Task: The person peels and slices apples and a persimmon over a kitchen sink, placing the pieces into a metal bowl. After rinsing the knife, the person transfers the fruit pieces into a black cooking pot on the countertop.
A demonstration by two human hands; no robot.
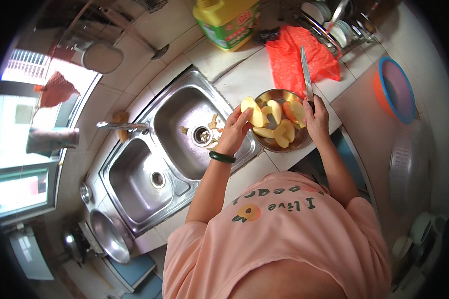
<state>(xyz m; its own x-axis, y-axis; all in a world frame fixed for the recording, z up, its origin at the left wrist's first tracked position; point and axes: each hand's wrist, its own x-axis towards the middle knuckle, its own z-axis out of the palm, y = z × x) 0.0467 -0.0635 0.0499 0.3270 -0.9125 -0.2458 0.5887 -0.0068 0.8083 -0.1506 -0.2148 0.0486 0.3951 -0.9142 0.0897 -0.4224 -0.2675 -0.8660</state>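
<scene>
Between the fingers and thumb of my left hand (235, 125) is a pale piece of cut apple (253, 112), held over the left rim of a steel bowl (277, 150). In the bowl lie several apple pieces (283, 133), some with red skin showing. My right hand (317, 119) grips the dark handle of a kitchen knife (305, 71) at the bowl's right side. Its blade points away from me, over a crumpled red plastic bag (284, 56). The knife does not touch the apple piece in my left hand.
Left of the bowl is a double steel sink (205, 179), with peelings (212, 122) around one drain. A faucet (123, 126) rises behind it. A yellow jug (224, 26) and a dish rack (353, 31) stand at the back; an orange-and-blue basin (394, 91) is at right.
</scene>
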